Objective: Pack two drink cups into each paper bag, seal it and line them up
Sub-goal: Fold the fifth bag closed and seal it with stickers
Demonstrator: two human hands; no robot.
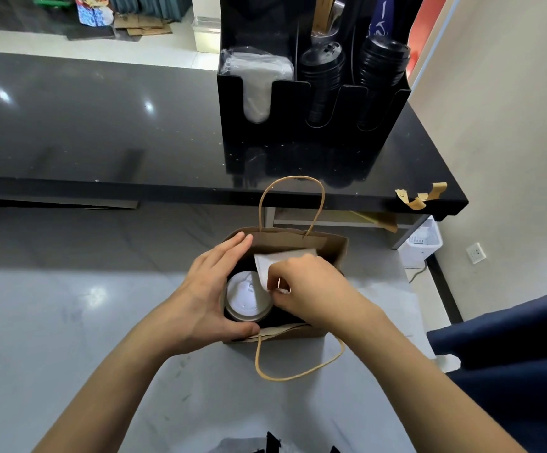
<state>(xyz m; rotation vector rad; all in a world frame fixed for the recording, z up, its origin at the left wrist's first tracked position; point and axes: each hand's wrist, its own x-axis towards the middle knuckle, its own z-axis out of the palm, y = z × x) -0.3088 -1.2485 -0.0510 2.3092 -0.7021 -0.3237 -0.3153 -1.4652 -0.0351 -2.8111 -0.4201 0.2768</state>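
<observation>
Paper bag [337,253]: stands open on the pale near surface, one handle flopped toward us.
Left hand [200,299]: fingers spread straight along the bag's left rim, bracing the mouth wide; we keep it there.
Drink cup [248,300]: white-lidded, seated at the left inside the bag.
Right hand [311,289]: pinches a white napkin [267,264] above the right side (a second cup beneath it cannot be seen); we slide it in gently.
Black organiser [298,132]: behind, on the dark counter.

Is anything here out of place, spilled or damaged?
Nothing is spilled. Only the curled strips of brown tape look odd: they stick at the edge of the black counter, far from the paper bag.
</observation>
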